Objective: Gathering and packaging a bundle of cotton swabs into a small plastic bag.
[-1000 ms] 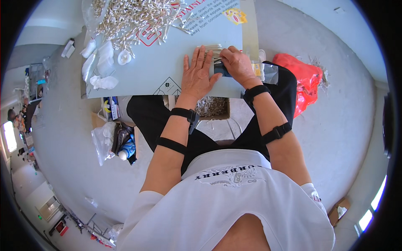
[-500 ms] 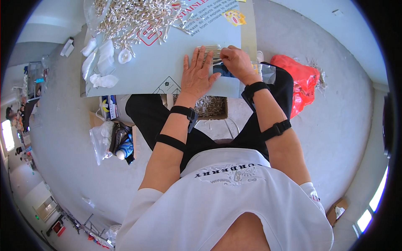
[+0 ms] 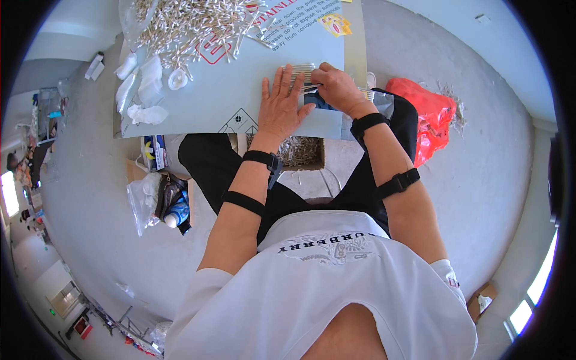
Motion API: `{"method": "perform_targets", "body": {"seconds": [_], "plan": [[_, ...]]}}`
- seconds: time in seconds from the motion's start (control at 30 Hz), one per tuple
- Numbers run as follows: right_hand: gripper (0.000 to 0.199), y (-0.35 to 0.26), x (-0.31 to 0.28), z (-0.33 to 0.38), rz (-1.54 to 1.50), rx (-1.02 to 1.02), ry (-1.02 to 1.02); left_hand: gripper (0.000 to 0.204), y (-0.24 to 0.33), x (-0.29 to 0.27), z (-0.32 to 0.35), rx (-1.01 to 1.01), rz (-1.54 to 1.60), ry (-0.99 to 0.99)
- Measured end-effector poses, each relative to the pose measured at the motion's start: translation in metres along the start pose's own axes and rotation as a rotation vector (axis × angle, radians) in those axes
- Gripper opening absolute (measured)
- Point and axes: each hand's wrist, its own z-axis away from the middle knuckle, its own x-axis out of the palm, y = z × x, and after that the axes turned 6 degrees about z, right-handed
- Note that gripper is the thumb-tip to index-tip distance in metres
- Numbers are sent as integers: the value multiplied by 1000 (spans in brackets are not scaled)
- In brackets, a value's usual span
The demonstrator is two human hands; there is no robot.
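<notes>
A neat row of cotton swabs (image 3: 303, 71) lies side by side on the grey table (image 3: 210, 114). My left hand (image 3: 281, 108) rests flat with its fingers stretched out, the fingertips over the left end of that row. At the row's right end is my right hand (image 3: 338, 89), its fingers curled and pinched; what sits between them is hidden. Below the fingers, a dark blue flat piece (image 3: 316, 101) shows between the two hands. A clear plastic packet (image 3: 384, 103) and more swabs (image 3: 368, 94) lie by my right wrist.
A large heap of loose swabs (image 3: 186, 27) covers the back left of the table. White bundles (image 3: 150, 81) and a small white roll (image 3: 177, 79) are nearer. Yellow labels (image 3: 335, 25) lie at the back. A box of swabs (image 3: 303, 153) stands below the edge; a red bag (image 3: 423, 114) is right.
My right hand has shifted slightly up and left along the swabs, with its fingers still pinched. The left hand stays nearly where it was.
</notes>
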Motion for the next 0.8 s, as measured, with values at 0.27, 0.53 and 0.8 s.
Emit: {"method": "perform_targets", "body": {"seconds": [0.27, 0.53, 0.8], "plan": [[8, -22, -5, 26, -164, 183, 147, 70, -11, -10, 15, -56, 156, -2], [9, -26, 10, 35, 32, 188, 109, 72, 12, -3, 19, -112, 39, -49], [9, -26, 6, 28, -34, 290, 99, 72, 11, -3, 18, -112, 31, -68]]}}
